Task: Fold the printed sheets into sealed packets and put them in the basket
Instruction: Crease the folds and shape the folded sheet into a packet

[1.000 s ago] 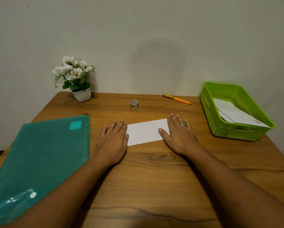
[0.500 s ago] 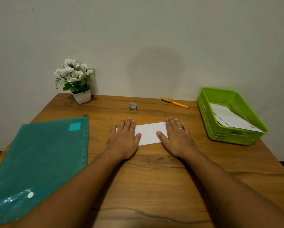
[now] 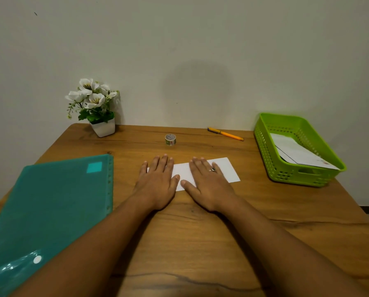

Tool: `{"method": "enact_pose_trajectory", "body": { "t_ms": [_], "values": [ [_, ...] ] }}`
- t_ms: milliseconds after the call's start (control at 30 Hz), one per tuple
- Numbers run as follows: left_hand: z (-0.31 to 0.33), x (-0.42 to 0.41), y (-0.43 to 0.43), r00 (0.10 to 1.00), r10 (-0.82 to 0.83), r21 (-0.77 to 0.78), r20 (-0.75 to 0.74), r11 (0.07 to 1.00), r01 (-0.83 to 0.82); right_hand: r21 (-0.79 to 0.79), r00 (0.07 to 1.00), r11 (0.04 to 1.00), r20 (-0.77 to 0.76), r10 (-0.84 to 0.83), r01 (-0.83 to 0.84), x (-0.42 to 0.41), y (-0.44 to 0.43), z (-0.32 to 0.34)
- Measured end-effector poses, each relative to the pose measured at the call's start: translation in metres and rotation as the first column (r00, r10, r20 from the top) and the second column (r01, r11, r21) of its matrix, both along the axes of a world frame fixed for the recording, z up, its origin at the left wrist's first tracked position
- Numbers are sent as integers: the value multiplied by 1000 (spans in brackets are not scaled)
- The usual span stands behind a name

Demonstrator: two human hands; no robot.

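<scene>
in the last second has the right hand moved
Yes: the right hand slid left along the folded sheet, toward the tape roll, baring the sheet's right end.

A home desk or small office: a brown wooden table (image 3: 200,232) against a plain wall, bearing a teal plastic folder (image 3: 46,211) at its left.

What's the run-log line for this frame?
phase: pressing fold; left hand: flat on folded sheet; right hand: flat on sheet; tape roll: untouched; basket: holds paper

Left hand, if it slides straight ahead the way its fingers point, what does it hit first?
Most likely the small patterned tape roll, which stands beyond the fingertips of the left hand, though depth is unclear.
</scene>
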State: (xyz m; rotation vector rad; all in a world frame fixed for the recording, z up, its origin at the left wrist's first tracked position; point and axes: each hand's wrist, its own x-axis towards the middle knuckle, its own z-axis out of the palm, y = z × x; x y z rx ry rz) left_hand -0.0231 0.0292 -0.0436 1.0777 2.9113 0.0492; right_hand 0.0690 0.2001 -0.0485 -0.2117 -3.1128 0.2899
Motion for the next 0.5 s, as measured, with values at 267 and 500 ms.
{"method": "enact_pose_trajectory", "body": {
  "t_ms": [267, 500],
  "values": [
    [11, -7, 4, 997, 27, 162, 75, 986, -39, 37, 976, 975, -1, -219, 219, 15, 53, -4],
    [30, -77, 37, 986, 147, 472, 76, 866, -165, 24, 977, 977, -37, -210, 211, 15, 55, -8]
  ]
}}
